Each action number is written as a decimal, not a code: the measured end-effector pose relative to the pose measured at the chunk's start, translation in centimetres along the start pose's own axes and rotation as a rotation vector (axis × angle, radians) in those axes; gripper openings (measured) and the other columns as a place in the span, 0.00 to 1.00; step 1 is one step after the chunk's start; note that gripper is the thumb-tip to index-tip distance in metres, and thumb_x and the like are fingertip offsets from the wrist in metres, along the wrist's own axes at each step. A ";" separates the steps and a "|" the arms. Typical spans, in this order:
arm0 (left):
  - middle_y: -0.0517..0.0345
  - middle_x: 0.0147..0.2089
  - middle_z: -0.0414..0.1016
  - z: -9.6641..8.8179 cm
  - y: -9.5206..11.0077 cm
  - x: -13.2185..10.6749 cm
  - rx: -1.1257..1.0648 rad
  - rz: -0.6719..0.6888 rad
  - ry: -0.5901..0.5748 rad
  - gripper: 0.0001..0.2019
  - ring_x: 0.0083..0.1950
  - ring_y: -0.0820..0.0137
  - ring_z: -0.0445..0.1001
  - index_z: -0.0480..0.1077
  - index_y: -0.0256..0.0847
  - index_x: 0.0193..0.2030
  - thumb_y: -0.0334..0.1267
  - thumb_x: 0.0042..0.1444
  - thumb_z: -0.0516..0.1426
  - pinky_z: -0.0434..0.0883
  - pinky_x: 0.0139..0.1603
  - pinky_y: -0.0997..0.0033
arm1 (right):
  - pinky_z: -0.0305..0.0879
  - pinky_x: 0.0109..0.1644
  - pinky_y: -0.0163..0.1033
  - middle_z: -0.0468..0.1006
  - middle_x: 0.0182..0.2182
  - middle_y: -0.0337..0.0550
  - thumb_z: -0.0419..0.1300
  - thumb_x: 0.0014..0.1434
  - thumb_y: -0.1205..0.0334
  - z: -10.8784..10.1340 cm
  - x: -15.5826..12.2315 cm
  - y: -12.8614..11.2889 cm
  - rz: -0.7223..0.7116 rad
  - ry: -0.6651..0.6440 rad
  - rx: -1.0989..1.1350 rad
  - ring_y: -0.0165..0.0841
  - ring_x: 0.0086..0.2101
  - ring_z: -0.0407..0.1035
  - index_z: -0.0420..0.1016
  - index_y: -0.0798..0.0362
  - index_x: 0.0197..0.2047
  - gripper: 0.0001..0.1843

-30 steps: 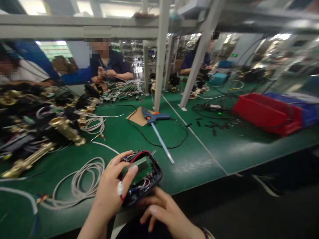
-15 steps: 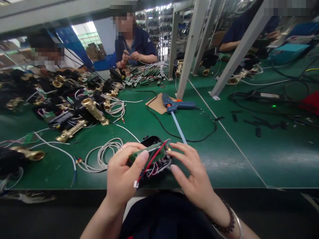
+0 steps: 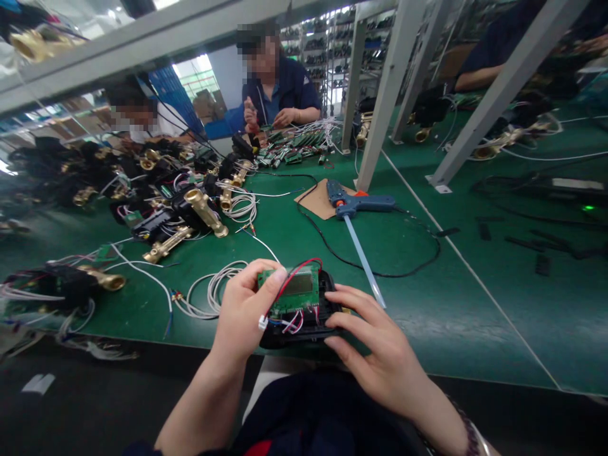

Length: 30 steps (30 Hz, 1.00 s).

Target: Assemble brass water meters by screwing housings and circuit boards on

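Note:
My left hand [image 3: 247,310] grips a green circuit board [image 3: 289,303] by its left edge, thumb on top. The board has a grey display [image 3: 300,284] and lies tilted over a black plastic housing [image 3: 327,285]. A red and black wire pair [image 3: 294,274] arches across the board, ending in a white connector [image 3: 263,323] beside my left thumb. White and pink wires [image 3: 295,322] run from the board down into the housing. My right hand [image 3: 375,342] rests its fingertips against the housing's right side, fingers apart. Coiled grey cable [image 3: 213,288] lies left of the housing.
A blue glue gun [image 3: 356,202] with a long glue stick [image 3: 363,259] lies on cardboard [image 3: 316,199] beyond the housing. Brass-fitted assemblies [image 3: 206,212] crowd the left. Metal posts [image 3: 389,95] rise ahead. Co-workers [image 3: 289,88] sit across the green bench [image 3: 475,342].
The circuit board has turned flatter, so its display now faces up toward me. My right fingers have come onto the housing's right edge. The whole view has shifted left.

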State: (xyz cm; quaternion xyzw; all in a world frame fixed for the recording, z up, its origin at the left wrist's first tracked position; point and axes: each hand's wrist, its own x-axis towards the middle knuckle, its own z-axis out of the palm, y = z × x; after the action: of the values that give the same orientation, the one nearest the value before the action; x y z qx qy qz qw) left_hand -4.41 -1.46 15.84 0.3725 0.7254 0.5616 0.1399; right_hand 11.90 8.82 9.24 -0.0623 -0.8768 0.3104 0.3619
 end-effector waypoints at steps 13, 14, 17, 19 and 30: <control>0.44 0.63 0.63 -3.7 -3.4 -2.7 0.482 0.316 -0.568 0.48 0.65 0.50 0.58 0.57 0.46 0.64 0.60 0.36 0.65 0.45 0.67 0.40 | 0.68 0.55 0.47 0.76 0.46 0.50 0.58 0.60 0.66 1.0 -1.9 0.5 0.001 0.154 0.056 0.41 0.54 0.67 0.75 0.51 0.39 0.05; 0.45 0.61 0.66 -2.9 -3.3 -2.7 0.526 0.354 -0.566 0.44 0.64 0.52 0.61 0.59 0.45 0.62 0.57 0.39 0.66 0.44 0.67 0.40 | 0.68 0.55 0.46 0.76 0.47 0.49 0.59 0.60 0.66 1.2 -2.0 0.5 0.005 0.177 0.065 0.41 0.53 0.67 0.76 0.50 0.39 0.06; 0.49 0.50 0.75 -0.7 -3.1 -3.2 0.525 0.497 -0.530 0.27 0.53 0.61 0.72 0.64 0.42 0.57 0.44 0.51 0.62 0.56 0.65 0.48 | 0.71 0.52 0.44 0.76 0.48 0.48 0.60 0.58 0.66 1.7 -2.3 0.6 0.050 0.250 0.087 0.40 0.49 0.71 0.78 0.48 0.41 0.08; 0.50 0.44 0.78 0.2 -3.3 -3.6 0.530 0.587 -0.438 0.19 0.44 0.64 0.76 0.64 0.41 0.56 0.37 0.57 0.56 0.68 0.55 0.56 | 0.73 0.48 0.43 0.76 0.48 0.48 0.62 0.56 0.66 2.0 -2.4 0.9 0.078 0.293 0.126 0.40 0.45 0.74 0.79 0.46 0.41 0.09; 0.48 0.43 0.76 -0.9 -3.9 -3.4 0.591 0.331 -0.166 0.21 0.47 0.57 0.74 0.71 0.38 0.46 0.39 0.44 0.65 0.72 0.48 0.57 | 0.71 0.48 0.47 0.76 0.48 0.49 0.64 0.54 0.61 2.9 -0.9 2.1 0.225 0.288 0.347 0.40 0.48 0.71 0.77 0.48 0.38 0.06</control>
State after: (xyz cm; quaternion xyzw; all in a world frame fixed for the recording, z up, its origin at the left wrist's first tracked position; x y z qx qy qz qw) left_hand -4.13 -4.88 11.80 0.5540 0.7726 0.3100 -0.0086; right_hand 10.35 8.77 5.85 -0.1401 -0.7372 0.4827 0.4516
